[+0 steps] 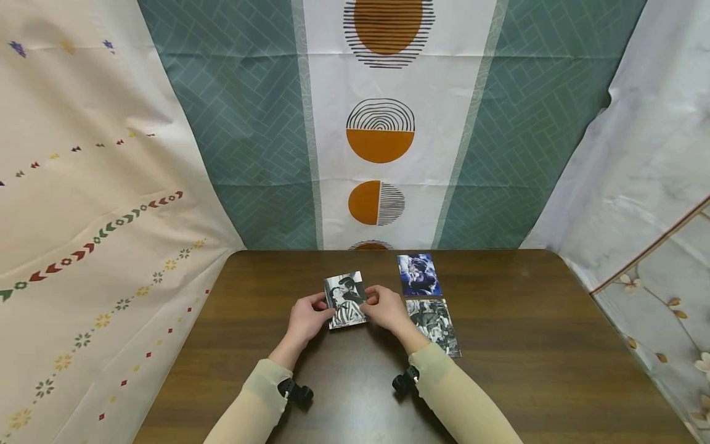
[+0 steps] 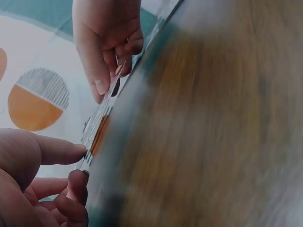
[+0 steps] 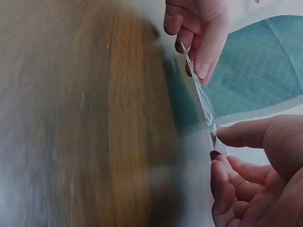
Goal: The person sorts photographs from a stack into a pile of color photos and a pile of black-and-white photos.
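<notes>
A black-and-white photo print (image 1: 346,300) of people is held up between both hands, tilted and apart from the table. The left hand (image 1: 306,317) pinches its left edge between thumb and fingers; the right hand (image 1: 387,308) pinches the opposite edge. In the left wrist view the thin print (image 2: 98,122) appears nearly edge-on, the left hand (image 2: 38,175) at lower left. The right wrist view also shows the print (image 3: 202,99) from its edge, with the right hand's thumb (image 3: 244,133) on one face and fingers behind.
To the right of the hands, a blue-and-white photo print (image 1: 420,275) lies above a black-and-white print (image 1: 435,327), partly hidden by the right forearm. Both lie on the brown wooden table (image 1: 527,345). Patterned cloths (image 1: 383,203) hang behind and at both sides.
</notes>
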A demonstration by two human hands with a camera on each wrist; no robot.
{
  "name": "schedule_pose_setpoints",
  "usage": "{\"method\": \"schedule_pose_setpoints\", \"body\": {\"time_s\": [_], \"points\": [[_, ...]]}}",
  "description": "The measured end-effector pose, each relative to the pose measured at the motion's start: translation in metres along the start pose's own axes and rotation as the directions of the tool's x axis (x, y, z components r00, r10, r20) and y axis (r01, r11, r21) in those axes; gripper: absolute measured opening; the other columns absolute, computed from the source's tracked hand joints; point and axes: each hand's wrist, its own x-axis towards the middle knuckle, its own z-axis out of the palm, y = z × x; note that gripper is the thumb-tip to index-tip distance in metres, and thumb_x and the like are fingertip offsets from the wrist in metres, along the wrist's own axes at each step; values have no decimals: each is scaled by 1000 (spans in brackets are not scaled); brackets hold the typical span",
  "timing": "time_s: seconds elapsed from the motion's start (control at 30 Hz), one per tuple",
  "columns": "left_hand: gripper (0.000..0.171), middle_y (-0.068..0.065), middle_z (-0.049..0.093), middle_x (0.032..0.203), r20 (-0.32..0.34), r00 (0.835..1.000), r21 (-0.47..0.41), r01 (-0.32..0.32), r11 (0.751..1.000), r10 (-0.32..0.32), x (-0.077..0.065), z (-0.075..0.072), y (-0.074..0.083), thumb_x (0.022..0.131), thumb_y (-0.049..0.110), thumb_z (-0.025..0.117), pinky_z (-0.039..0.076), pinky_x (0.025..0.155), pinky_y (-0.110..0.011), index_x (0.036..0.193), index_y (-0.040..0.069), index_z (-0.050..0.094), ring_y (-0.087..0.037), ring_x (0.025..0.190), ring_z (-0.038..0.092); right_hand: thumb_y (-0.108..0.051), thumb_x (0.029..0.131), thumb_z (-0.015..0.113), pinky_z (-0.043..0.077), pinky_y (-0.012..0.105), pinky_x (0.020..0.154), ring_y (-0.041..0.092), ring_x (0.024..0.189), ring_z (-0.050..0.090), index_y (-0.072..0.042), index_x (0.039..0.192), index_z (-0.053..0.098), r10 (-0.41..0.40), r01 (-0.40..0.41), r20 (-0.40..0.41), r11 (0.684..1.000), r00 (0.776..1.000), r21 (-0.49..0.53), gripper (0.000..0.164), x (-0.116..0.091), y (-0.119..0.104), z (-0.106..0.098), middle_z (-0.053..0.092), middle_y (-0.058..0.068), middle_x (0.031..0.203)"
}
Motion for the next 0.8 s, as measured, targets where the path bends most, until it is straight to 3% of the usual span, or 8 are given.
{"method": "schedule_pose_setpoints", "body": {"time_s": [0.33,0.53,0.8], "points": [[50,-1,69,89,60,996,-43,-67,997,70,-16,16,15,87,12,83,46,68,-33,133,-6,72,-15,73,56,-19,93,82,54,40,74,15,79,67,-3,126,74,-6,6,43,1000,999,-13,38,-20,10,-36,75,0,92],[50,1,70,86,112,988,-81,-101,992,110,-25,33,27,88,10,82,45,60,-29,133,-8,71,-10,63,54,-19,93,82,51,36,68,14,73,64,-3,128,74,-4,5,31,999,1000,-33,39,-31,26,-56,73,-2,89],[52,1,71,85,165,972,-139,-142,980,164,-33,56,42,86,7,82,44,56,-24,134,-10,69,-5,61,53,-21,95,80,48,35,64,16,69,61,-4,134,72,37,-35,34,998,999,-54,43,-48,43,-84,73,0,91]]}}
